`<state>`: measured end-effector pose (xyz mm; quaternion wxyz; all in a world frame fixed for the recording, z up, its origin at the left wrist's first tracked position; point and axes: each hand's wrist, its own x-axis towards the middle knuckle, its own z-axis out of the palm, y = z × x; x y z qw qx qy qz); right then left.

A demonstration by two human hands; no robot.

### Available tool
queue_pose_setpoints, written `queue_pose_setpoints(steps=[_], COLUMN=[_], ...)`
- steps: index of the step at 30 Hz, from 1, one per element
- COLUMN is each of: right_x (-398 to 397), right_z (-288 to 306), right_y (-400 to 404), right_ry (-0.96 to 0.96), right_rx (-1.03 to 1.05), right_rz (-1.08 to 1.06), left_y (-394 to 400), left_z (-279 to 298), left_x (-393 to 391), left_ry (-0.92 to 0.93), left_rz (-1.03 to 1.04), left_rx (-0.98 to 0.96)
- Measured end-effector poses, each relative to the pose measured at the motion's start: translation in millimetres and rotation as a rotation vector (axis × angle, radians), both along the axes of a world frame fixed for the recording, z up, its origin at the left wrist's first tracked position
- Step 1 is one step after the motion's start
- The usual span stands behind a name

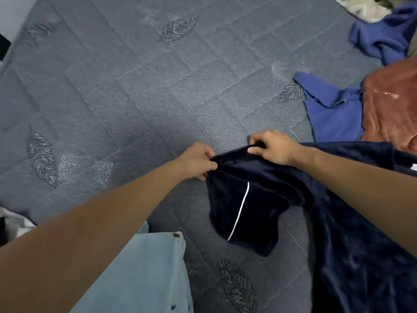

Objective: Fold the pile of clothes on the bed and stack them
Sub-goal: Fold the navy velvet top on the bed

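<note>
- The grey quilted bed (135,86) fills the view, stitched with leaf patterns.
- A navy velvet garment (338,222) with white piping lies at the right, running off the frame's edge.
- A light blue folded garment (146,272) sits at the near edge, partly hidden by the left forearm.
- Blue clothes (334,111) and a rust-coloured cloth (392,102) lie far right, cut off.
- The left hand (198,160) and right hand (270,146) both pinch the navy garment's upper edge.

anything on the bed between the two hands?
Head view: only the navy velvet garment. Its bunched top edge spans from the left hand to the right hand, both gripping it, with grey quilted mattress behind.
</note>
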<state>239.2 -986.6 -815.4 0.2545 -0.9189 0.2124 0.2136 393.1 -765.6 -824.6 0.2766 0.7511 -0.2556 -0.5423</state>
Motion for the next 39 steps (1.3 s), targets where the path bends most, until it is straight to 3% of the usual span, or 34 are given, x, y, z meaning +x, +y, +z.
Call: queue_pose_setpoints(steps=[5, 12, 39], right_x=[25.2, 45.1, 51.0], right_z=[0.5, -7.8, 6.5], right_y=[38.9, 60.9, 72.4], right_ry=[-0.073, -0.044, -0.094], right_rx=[0.14, 0.052, -0.192], right_rz=[0.066, 0.029, -0.085], left_y=[22.9, 38.1, 109.4], left_z=[0.8, 6.0, 18.0], left_x=[-0.7, -10.2, 19.4], left_ry=[0.061, 0.049, 0.192], left_rz=[0.037, -0.138, 0.043], left_rx=[-0.218, -0.116, -0.041])
